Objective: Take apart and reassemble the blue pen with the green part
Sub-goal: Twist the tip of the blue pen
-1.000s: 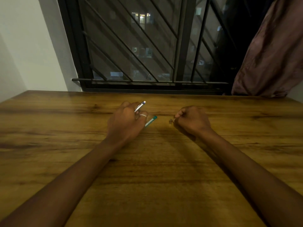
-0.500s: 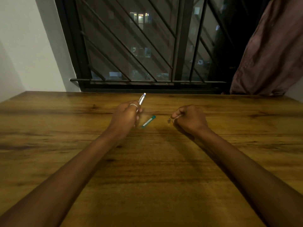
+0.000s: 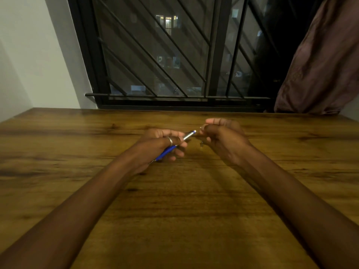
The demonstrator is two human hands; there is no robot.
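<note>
My left hand [image 3: 163, 144] grips the blue pen [image 3: 165, 152] around its middle, just above the wooden table [image 3: 174, 210]. The pen's blue barrel points back toward me. Its silver end [image 3: 189, 135] points up and right. My right hand [image 3: 223, 138] is curled shut, its pinched fingertips a small gap from the pen's silver tip. I see nothing between those fingertips. A small dark metal piece [image 3: 202, 145] shows just below my right thumb; I cannot tell whether it lies on the table. The green part is out of sight.
A barred window [image 3: 174, 65] runs along the table's far edge. A brown curtain [image 3: 320, 65] hangs at the back right. A white wall [image 3: 38, 65] stands at the left.
My left hand has turned the pen from upright to slanting toward my right hand. My right hand has risen and moved to the pen's tip. The green part no longer shows.
</note>
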